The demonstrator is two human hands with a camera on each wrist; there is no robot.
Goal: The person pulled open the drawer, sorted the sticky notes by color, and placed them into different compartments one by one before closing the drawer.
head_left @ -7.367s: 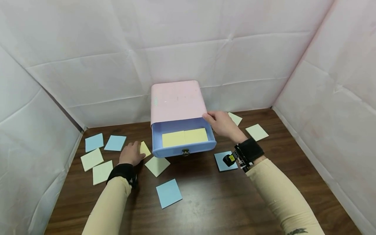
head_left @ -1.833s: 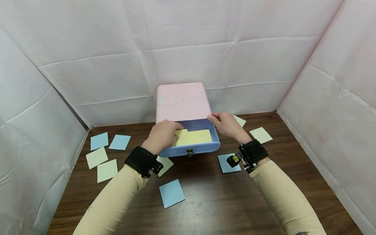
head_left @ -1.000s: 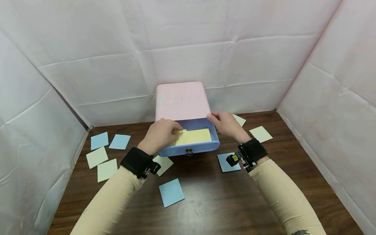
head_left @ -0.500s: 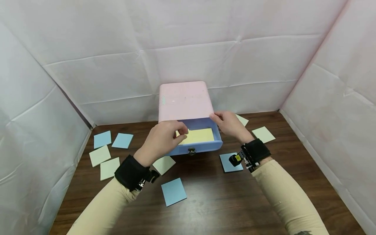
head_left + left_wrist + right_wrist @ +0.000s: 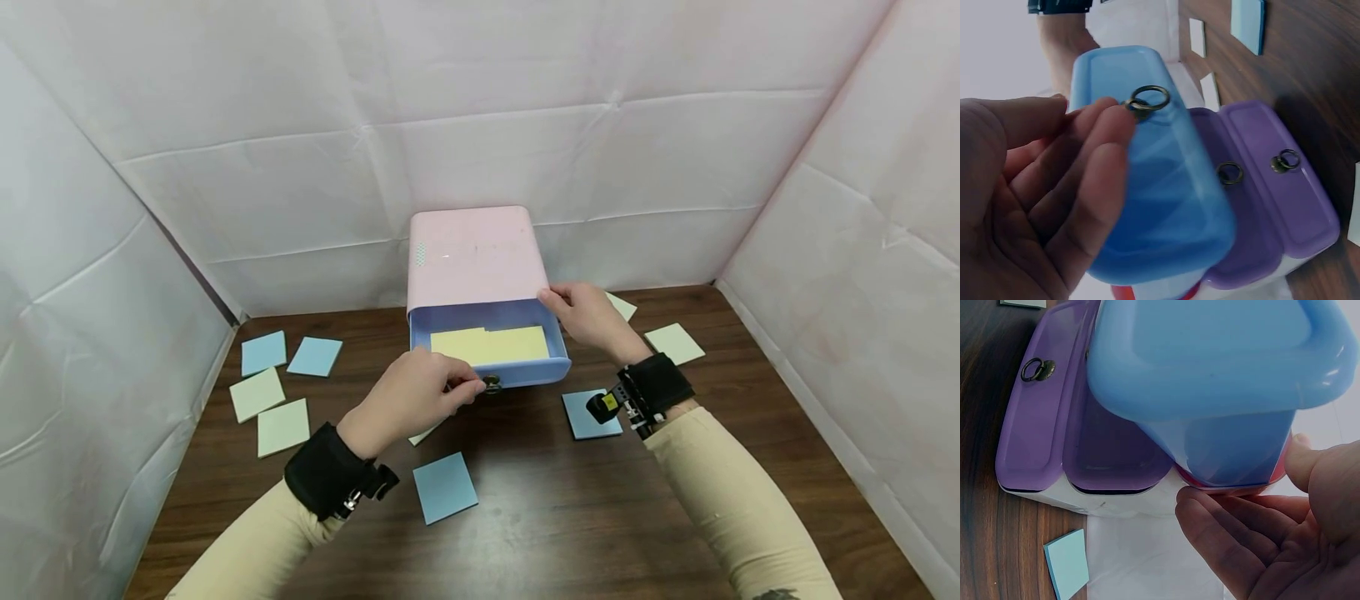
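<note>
A pink cabinet (image 5: 468, 258) stands at the back of the wooden table (image 5: 570, 517). Its top blue drawer (image 5: 558, 367) is pulled out, with yellow sticky notes (image 5: 489, 343) lying flat inside. My left hand (image 5: 420, 396) is at the drawer front, its fingers fairly straight, fingertips (image 5: 1116, 122) touching the blue front (image 5: 1154, 200) beside the ring pull (image 5: 1149, 100). My right hand (image 5: 585, 312) rests against the cabinet's right front corner, thumb on the top edge, fingers (image 5: 1229, 528) laid along the side.
Two purple drawers (image 5: 1260, 181) below are closed, each with a ring pull. Loose notes lie around: blue (image 5: 446, 487) in front, blue (image 5: 588, 412) by my right wrist, pale green (image 5: 283, 427) and blue (image 5: 315, 356) at left, pale green (image 5: 675, 343) at right. White walls enclose the table.
My left hand came out of the drawer and dropped to its front by the ring pull, leaving a yellow note inside. The right hand stayed on the cabinet corner.
</note>
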